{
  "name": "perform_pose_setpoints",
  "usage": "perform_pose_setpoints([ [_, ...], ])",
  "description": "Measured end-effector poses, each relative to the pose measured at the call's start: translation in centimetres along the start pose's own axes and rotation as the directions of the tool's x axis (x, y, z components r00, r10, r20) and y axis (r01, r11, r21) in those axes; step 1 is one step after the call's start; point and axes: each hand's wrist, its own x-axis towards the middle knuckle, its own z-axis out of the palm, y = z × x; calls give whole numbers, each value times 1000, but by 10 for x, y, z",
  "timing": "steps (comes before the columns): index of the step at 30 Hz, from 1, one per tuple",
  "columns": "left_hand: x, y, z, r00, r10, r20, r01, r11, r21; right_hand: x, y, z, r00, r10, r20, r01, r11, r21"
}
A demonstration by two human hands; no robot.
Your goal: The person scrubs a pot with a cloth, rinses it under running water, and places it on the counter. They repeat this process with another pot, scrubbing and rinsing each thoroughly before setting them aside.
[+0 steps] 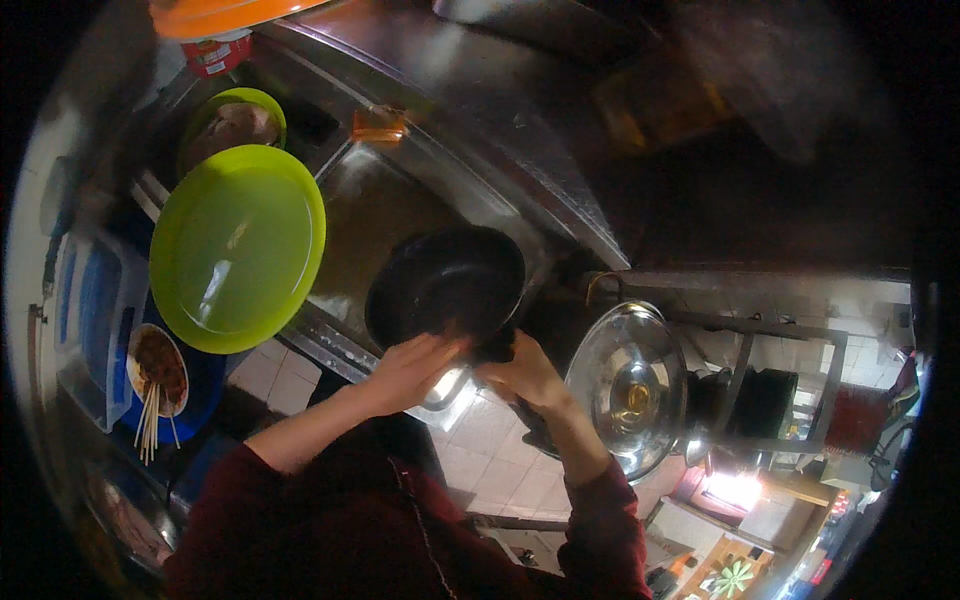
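A dark frying pan (pixel 446 281) is tilted over a metal sink (pixel 367 195). Gripped in my right hand (pixel 532 375) is the pan near its handle, on the lower right side. My left hand (pixel 412 371) lies at the pan's near rim with its fingers close together and pointing right. A blurred reddish patch shows by those fingertips; whether the left hand holds something is unclear.
Left of the sink are a large green oval basin (pixel 240 247) and a green bowl with raw meat (pixel 244 124). A bowl of brown food with wooden skewers (pixel 159 367) stands lower left, by a clear plastic bin (pixel 97 322). A glass lid (pixel 630 390) is at the right.
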Motion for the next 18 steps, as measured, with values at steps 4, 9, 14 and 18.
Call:
perform_pose_setpoints([
  [4,-23,-40,-18,975,91,200,-95,995,8,-5,13,0,995,-4,-95,5,1000,17],
  [9,-23,-123,-35,947,58,316,-189,895,404,-4,26,-7,984,-118,-137,92,978,-187],
  [14,-5,-186,8,826,-562,39,504,768,394,2,34,-2,983,-45,-180,-23,933,-358],
  [18,28,-191,41,799,-594,-98,600,774,204,9,25,12,975,-2,-222,-99,892,-441],
])
